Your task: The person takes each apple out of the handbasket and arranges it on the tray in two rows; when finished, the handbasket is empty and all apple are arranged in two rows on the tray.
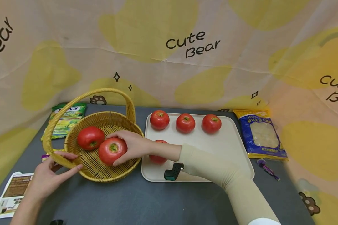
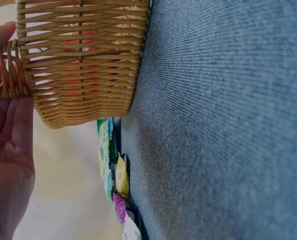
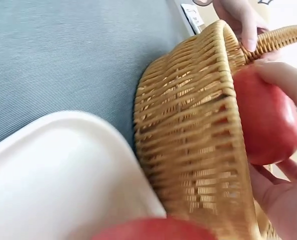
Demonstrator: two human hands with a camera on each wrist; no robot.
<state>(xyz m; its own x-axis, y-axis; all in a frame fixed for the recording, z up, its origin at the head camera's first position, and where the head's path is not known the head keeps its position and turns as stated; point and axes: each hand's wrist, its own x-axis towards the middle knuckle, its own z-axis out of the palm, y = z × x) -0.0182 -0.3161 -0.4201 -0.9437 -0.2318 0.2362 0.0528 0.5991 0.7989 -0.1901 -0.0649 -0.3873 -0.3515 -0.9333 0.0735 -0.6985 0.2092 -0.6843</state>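
A red apple (image 1: pixel 112 151) is gripped in my right hand (image 1: pixel 133 147), fingers and thumb spread around its sides, inside the woven basket (image 1: pixel 101 175). In the right wrist view the held apple (image 3: pixel 266 117) appears just past the basket's rim. Another apple (image 1: pixel 90 138) lies in the basket, left of the held one. My left hand (image 1: pixel 49 175) holds the foot of the basket's arched handle (image 1: pixel 49 137), with the thumb at the rim. The left wrist view shows that hand (image 2: pixel 11 155) around the handle's woven base, beside the basket wall (image 2: pixel 83 65).
A white tray (image 1: pixel 197 178) stands right of the basket with several apples, one partly behind my right forearm. A green packet (image 1: pixel 70 120) lies behind the basket. Further right are a blue and yellow bag (image 1: pixel 260 134) and a small purple item (image 1: pixel 267 169). A printed sheet (image 1: pixel 12 193) lies left.
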